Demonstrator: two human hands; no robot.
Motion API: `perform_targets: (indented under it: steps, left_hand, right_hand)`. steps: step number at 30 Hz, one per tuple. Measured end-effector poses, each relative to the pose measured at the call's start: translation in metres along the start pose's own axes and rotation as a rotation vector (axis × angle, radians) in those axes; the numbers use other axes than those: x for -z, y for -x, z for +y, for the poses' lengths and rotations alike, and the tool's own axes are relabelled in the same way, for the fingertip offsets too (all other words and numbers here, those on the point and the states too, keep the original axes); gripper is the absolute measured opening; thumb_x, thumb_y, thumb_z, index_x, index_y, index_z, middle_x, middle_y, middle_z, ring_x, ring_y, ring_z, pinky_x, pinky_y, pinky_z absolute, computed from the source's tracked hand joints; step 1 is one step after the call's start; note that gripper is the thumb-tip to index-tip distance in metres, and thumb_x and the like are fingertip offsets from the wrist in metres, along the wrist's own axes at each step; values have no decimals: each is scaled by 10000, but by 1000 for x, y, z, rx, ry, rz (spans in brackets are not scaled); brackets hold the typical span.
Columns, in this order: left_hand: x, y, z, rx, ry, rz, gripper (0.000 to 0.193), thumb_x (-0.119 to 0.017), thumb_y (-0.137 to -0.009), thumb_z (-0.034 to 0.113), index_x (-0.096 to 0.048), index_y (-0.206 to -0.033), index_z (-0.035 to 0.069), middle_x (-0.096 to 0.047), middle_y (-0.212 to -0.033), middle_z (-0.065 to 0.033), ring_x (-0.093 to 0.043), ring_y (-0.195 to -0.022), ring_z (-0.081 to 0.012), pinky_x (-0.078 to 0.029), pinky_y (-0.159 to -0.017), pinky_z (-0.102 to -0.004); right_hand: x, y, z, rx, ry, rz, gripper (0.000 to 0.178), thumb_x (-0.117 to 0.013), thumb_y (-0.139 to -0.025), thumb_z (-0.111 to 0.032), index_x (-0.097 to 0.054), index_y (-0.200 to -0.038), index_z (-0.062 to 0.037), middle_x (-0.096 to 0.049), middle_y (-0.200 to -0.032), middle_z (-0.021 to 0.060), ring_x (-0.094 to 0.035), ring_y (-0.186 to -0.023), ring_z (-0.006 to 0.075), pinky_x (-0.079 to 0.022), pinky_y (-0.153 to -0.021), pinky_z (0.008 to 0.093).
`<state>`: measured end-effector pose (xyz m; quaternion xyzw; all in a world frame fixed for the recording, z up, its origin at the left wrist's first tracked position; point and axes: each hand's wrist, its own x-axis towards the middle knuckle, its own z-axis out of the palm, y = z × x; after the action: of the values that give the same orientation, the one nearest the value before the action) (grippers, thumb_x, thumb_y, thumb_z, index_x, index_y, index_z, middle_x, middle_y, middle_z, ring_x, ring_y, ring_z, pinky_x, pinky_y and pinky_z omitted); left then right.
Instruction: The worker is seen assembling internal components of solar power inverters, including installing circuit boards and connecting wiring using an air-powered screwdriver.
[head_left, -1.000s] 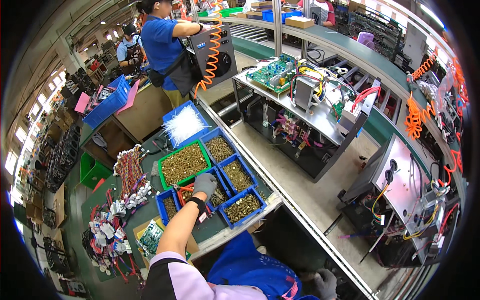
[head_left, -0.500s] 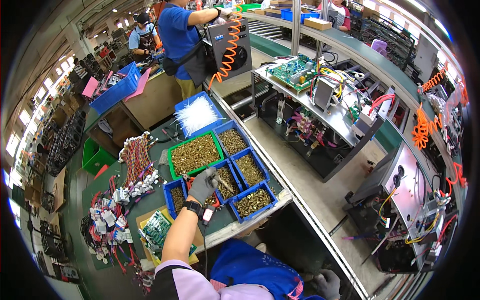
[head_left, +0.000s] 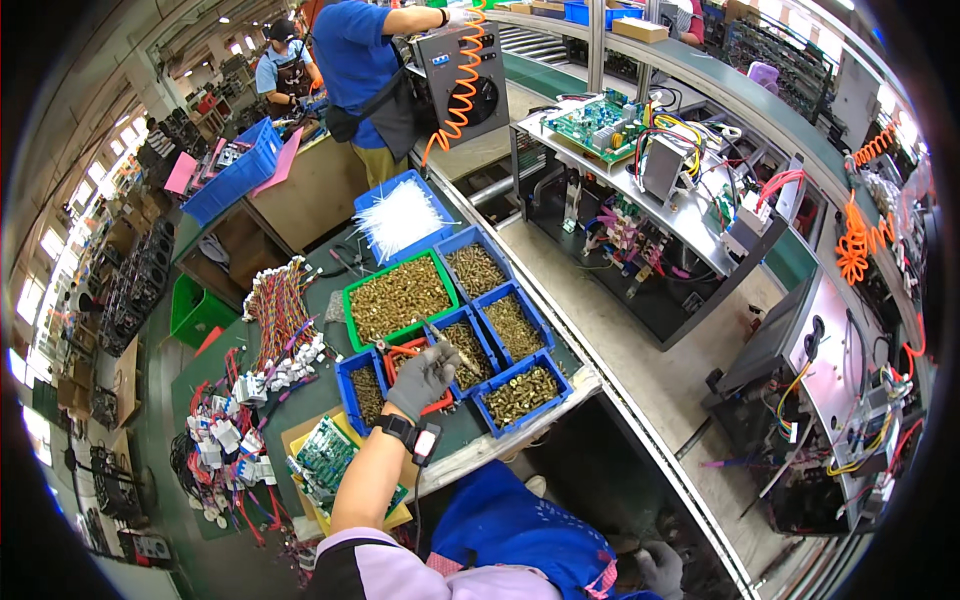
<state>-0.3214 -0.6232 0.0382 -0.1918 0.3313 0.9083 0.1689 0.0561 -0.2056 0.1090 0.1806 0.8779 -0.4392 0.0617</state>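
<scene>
My left hand (head_left: 422, 380), in a grey glove with a dark band and a small device at the wrist, is above the blue bins of screws. Its fingers are closed on a slim, pale rod-shaped tool (head_left: 455, 348), whose exact kind I cannot make out. Beneath that rod is a blue bin (head_left: 492, 352) of brass-coloured screws. Red-handled pliers (head_left: 440, 404) lie partly hidden under the hand. Low at the right, my right hand (head_left: 660, 570), gloved in grey, hangs in shadow beside the blue apron; its fingers are unclear.
A green tray (head_left: 350, 318) of fasteners adjoins the blue bins, with white cable ties (head_left: 400, 218) beyond. Wire harnesses (head_left: 230, 435) and a circuit board (head_left: 325, 460) lie leftward. An open chassis (head_left: 690, 235) stands across the rail. A co-worker (head_left: 352, 75) stands behind, near a coiled orange hose (head_left: 460, 100).
My left hand has shifted slightly right relative to the bins, and the rod tilts across the screw bin. The whole view has moved a little. My right hand stays low.
</scene>
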Motion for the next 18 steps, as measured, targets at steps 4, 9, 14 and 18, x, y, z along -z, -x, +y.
perform_targets:
  steps: [4, 9, 14, 18]
  left_hand:
    - [-10, 8, -1, 39, 18, -21, 287, -509, -954, 209, -521, -1129, -18, -602, -1067, -145, -633, -963, -256, -578, -674, -268]
    - [-14, 12, -2, 78, 16, -4, 283, -529, -953, 260, -571, -1075, 8, -641, -992, -127, -659, -868, -234, -566, -611, -275]
    - [-6, 13, -3, 103, 138, -327, 278, -544, -947, 253, -565, -1075, 7, -635, -993, -117, -648, -846, -220, -555, -628, -280]
    - [-21, 17, -3, 148, 132, -496, 255, -542, -933, 157, -548, -1126, -9, -611, -1095, -159, -623, -971, -249, -556, -745, -316]
  right_hand:
    - [-2, 1, -1, -39, 6, -8, 312, -601, -888, -291, -630, -1039, -19, -664, -939, 168, -633, -868, 282, -489, -779, 354]
    - [-4, 1, 0, -55, -57, -18, 290, -589, -890, -278, -639, -1009, -19, -665, -930, 167, -634, -859, 268, -490, -776, 355]
    - [-3, 2, -3, -82, -49, -17, 295, -594, -887, -277, -641, -1019, -18, -665, -938, 169, -634, -869, 275, -489, -780, 356]
    - [-1, 4, -5, -95, 10, -38, 297, -595, -890, -279, -643, -1026, -20, -662, -950, 183, -636, -889, 282, -489, -805, 357]
